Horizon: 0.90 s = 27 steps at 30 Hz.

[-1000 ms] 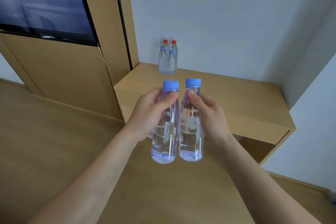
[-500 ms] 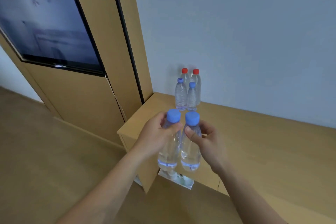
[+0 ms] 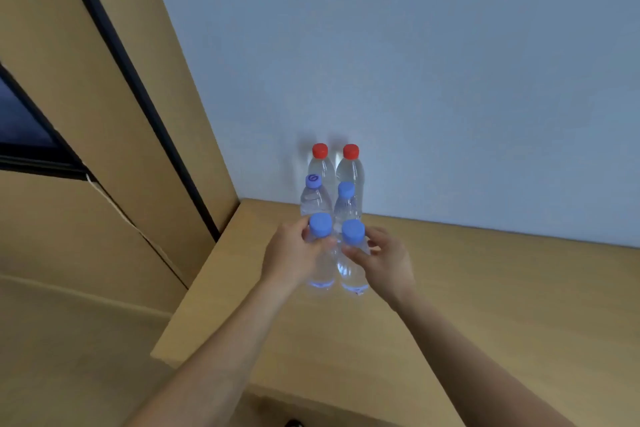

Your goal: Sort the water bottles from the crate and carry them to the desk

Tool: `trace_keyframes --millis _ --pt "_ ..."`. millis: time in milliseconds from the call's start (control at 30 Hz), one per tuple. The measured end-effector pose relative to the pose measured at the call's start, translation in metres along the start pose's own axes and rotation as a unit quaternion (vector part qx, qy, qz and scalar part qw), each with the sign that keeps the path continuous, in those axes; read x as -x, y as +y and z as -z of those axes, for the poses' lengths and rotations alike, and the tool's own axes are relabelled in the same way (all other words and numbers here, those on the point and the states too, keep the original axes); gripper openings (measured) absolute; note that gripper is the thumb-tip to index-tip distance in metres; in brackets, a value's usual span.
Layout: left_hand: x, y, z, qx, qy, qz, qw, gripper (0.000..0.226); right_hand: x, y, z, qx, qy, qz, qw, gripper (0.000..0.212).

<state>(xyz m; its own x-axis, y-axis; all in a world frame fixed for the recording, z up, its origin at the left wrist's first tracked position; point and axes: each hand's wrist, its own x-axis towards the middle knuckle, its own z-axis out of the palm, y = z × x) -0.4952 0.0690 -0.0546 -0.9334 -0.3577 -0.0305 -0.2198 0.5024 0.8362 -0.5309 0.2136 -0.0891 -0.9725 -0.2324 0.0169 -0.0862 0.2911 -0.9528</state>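
Observation:
My left hand (image 3: 289,255) grips a clear blue-capped water bottle (image 3: 320,270) and my right hand (image 3: 384,260) grips a second one (image 3: 353,274). Both are upright, side by side, low over the wooden desk (image 3: 450,305); whether their bases touch it I cannot tell. Just behind them two more blue-capped bottles (image 3: 314,198) (image 3: 346,204) stand in a pair. Behind those, against the wall, stand two red-capped bottles (image 3: 320,163) (image 3: 350,165). The crate is out of view.
A pale blue wall (image 3: 415,62) backs the desk. A tall wooden panel with a black strip (image 3: 145,104) borders the desk's left end, with a dark screen (image 3: 20,125) further left. The wooden floor (image 3: 69,357) lies below the desk's front-left corner.
I have come right up to the desk. Both hands have carried their bottles forward and down, to just in front of the standing blue-capped pair.

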Motion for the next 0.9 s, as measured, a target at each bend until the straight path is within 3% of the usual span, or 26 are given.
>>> trace_keyframes --millis 167,367,433,633,800,900 --pt "-0.055 -0.022 0.003 -0.026 -0.017 -0.016 0.999 0.021 -0.035 0.004 -0.031 -0.003 0.066 -0.066 0.996 0.017" --pt "-0.089 -0.057 -0.002 -0.014 -0.072 -0.028 0.997 0.012 -0.048 0.015 -0.066 -0.044 0.159 -0.094 0.982 0.027" --pt "-0.089 -0.064 -0.004 -0.013 -0.082 -0.030 0.996 0.020 -0.048 0.019 -0.076 -0.045 0.184 -0.107 0.976 0.030" --pt "-0.101 -0.071 -0.001 -0.029 -0.079 -0.038 0.996 0.034 -0.064 0.016 -0.087 -0.028 0.189 -0.132 0.973 0.020" --pt "-0.091 -0.074 0.009 -0.034 -0.124 -0.008 0.992 0.050 -0.055 0.013 -0.085 -0.008 0.175 -0.170 0.970 0.038" --pt "-0.083 -0.061 0.028 -0.038 -0.060 -0.032 0.997 0.048 -0.046 0.003 -0.074 -0.017 0.202 -0.164 0.965 0.051"
